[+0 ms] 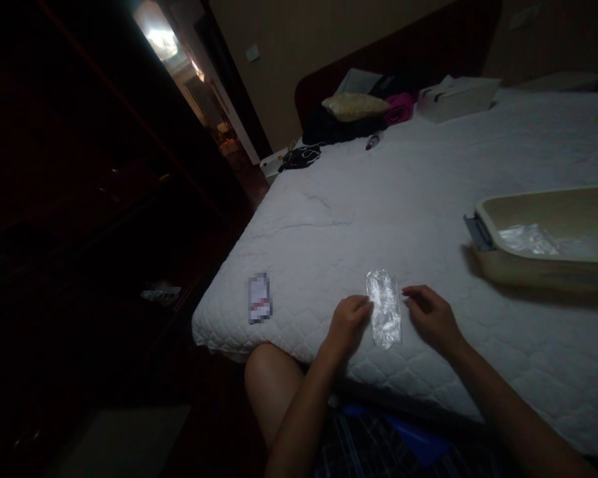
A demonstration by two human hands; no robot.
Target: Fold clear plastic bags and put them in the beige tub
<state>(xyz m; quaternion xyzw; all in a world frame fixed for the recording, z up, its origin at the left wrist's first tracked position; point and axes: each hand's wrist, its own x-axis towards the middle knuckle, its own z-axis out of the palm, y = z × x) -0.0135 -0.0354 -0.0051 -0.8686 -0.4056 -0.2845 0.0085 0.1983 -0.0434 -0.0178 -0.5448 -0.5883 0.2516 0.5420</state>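
A clear, shiny plastic bag [385,311] lies flat and lengthwise on the white quilted mattress [309,252]. At its left edge is my left hand [349,322], thumb and fingertips closed on the plastic. My right hand [431,318] hovers just past the bag's right edge, its fingers bent and apart with nothing between them. Further left on the mattress lies a small pale packet with a red band [259,298], blurred out.
On the right stands a beige bin [543,272] with a grey latch, holding clear plastic [531,239]. Towards the headboard are a white box [458,98], a yellowish pillow [355,106] and dark cloths. My knee [272,375] is at the mattress edge.
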